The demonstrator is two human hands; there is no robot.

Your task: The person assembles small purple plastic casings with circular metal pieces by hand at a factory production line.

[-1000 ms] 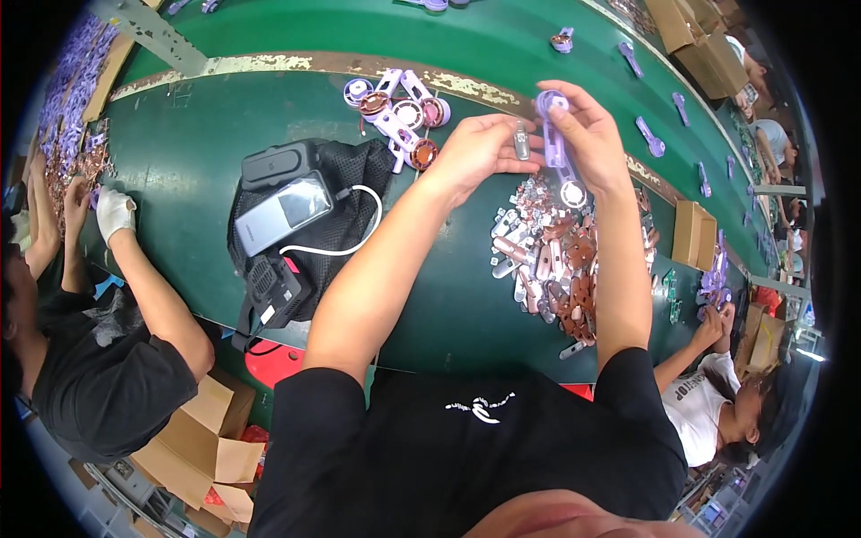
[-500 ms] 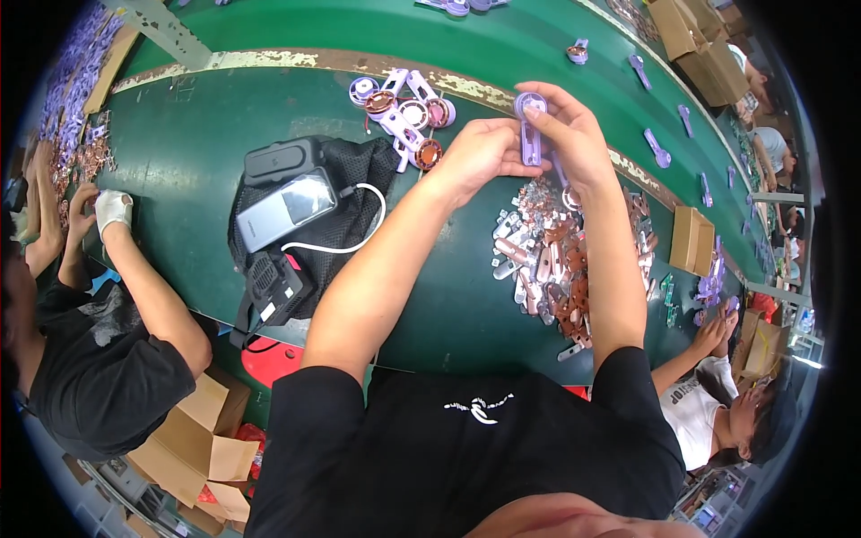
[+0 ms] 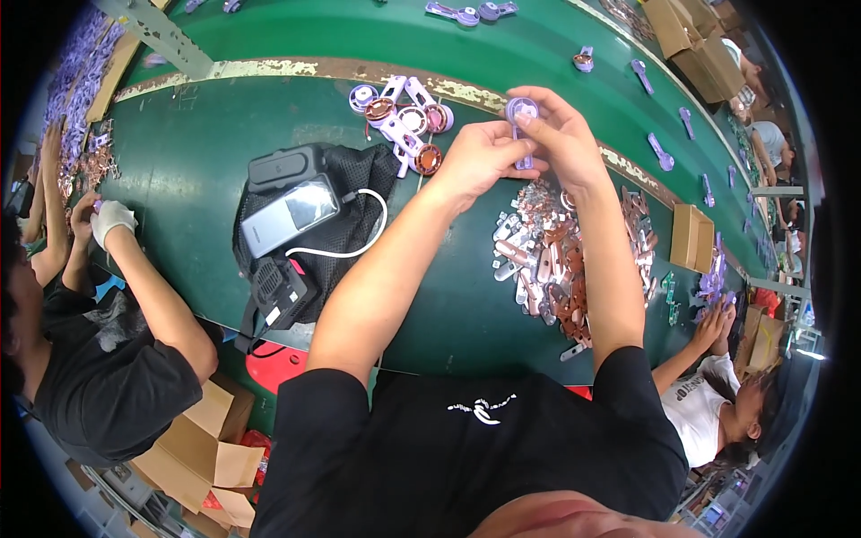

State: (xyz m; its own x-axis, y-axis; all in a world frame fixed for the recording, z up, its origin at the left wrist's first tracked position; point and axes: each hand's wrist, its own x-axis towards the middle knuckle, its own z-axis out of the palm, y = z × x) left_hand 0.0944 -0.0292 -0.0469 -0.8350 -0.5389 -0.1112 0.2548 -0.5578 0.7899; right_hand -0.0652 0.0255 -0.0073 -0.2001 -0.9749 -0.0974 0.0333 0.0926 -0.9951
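Head view looks down on a green worktop (image 3: 224,161), where both hands meet over its far middle, above a pile of small metal pieces. Left hand (image 3: 475,157) is curled narrow, its fingertips pinched on the lower stem of a lilac plastic part (image 3: 521,117) with a round head; right hand (image 3: 560,134) wraps over the same part from the other side, thumb and forefinger closed around the round head, the remaining fingers folded close. So the part sits raised off the worktop, gripped between the two hands and held roughly upright. Just below them lies the heap of silver and copper-coloured metal pieces (image 3: 560,260) (loosely scattered, some overlapping). To the left of the hands, a cluster of assembled lilac parts with copper-coloured discs (image 3: 404,112) rests on the worktop, near the left hand but apart from it. Further left a black mesh bag (image 3: 359,193) carries a grey device (image 3: 287,215) with a white cable (image 3: 354,247) looping from it. More single lilac parts (image 3: 659,152) lie spaced along the far strip of the worktop. At the left edge another person's gloved hand (image 3: 108,220) rests at the worktop's rim.
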